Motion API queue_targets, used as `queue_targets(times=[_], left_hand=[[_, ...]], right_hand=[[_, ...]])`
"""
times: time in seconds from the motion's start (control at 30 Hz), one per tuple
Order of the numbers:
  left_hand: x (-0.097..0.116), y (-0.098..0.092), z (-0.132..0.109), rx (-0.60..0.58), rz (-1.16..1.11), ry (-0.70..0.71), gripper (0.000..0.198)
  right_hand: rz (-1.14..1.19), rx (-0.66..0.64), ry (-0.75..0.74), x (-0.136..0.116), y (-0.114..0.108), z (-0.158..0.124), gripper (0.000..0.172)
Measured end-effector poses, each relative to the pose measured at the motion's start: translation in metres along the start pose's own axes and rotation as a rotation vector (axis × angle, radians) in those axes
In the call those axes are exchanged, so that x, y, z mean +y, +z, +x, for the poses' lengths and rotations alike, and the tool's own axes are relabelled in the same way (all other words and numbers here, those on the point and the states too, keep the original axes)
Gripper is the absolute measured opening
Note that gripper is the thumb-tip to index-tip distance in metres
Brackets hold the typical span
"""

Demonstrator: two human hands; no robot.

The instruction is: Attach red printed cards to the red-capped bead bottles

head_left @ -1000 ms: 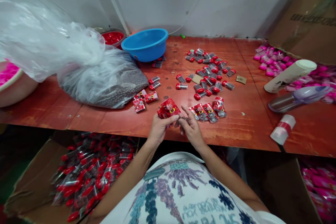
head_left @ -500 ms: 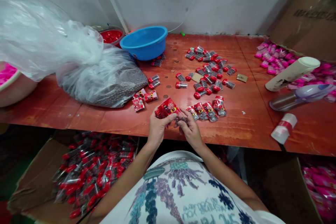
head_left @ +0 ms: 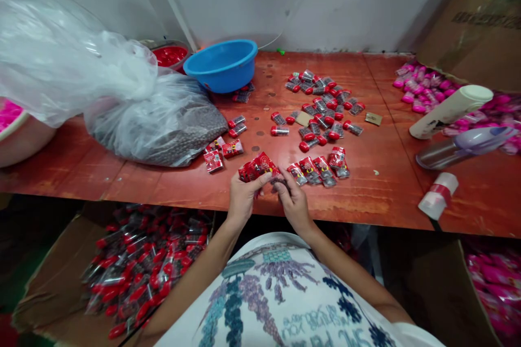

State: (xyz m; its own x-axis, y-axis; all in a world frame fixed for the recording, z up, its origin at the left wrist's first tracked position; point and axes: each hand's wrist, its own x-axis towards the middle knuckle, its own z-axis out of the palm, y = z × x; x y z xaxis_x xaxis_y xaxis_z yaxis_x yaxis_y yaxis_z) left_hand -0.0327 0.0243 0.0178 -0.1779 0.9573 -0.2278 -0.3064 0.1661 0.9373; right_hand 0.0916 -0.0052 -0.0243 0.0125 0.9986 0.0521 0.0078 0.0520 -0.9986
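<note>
My left hand (head_left: 241, 198) grips a small stack of red printed labels (head_left: 257, 166) at the table's near edge, thumb on top. My right hand (head_left: 293, 203) is closed beside it, its fingertips pinching a small dark-filled vial (head_left: 281, 182) that is mostly hidden. A row of labelled vials (head_left: 315, 168) lies on the table just right of my hands. Farther back is a scatter of several red-capped vials (head_left: 321, 111). A few red label packets (head_left: 223, 153) lie to the left.
A clear plastic bag of dark beads (head_left: 163, 124) fills the table's left. Behind it stand a blue bowl (head_left: 222, 65) and a bowl of red caps (head_left: 170, 56). White bottles (head_left: 450, 111) and pink vials (head_left: 423, 92) lie right. A cardboard box of red-capped vials (head_left: 138, 265) sits below left.
Both hands have stayed together at the table edge, drawing slightly nearer to me, with the fingers working the label and vial. Nothing else on the table has moved.
</note>
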Motion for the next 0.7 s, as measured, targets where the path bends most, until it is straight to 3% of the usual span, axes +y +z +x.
queue_targets(times=[0.17, 0.37, 0.47, 0.53, 0.63, 0.7], left_hand=[[-0.001, 0.003, -0.004, 0.067, 0.016, 0.044, 0.029], [-0.004, -0.001, -0.004, -0.037, 0.032, -0.007, 0.027], [-0.003, -0.005, -0.002, -0.129, 0.026, -0.054, 0.026], [-0.002, -0.007, -0.001, -0.146, 0.003, -0.058, 0.029], [-0.002, -0.004, -0.002, -0.067, -0.052, -0.041, 0.037], [-0.004, -0.001, -0.004, -0.044, -0.071, -0.063, 0.031]], right_hand=[[-0.149, 0.037, -0.114, 0.001, 0.001, -0.003, 0.041], [0.203, -0.043, 0.143, -0.007, 0.006, 0.001, 0.038], [0.258, -0.068, 0.186, -0.009, 0.006, 0.003, 0.039], [0.203, -0.075, 0.159, -0.007, 0.004, 0.003, 0.043], [0.032, -0.098, 0.057, -0.002, 0.002, 0.003, 0.05], [-0.039, -0.098, 0.004, 0.001, 0.002, 0.003, 0.051]])
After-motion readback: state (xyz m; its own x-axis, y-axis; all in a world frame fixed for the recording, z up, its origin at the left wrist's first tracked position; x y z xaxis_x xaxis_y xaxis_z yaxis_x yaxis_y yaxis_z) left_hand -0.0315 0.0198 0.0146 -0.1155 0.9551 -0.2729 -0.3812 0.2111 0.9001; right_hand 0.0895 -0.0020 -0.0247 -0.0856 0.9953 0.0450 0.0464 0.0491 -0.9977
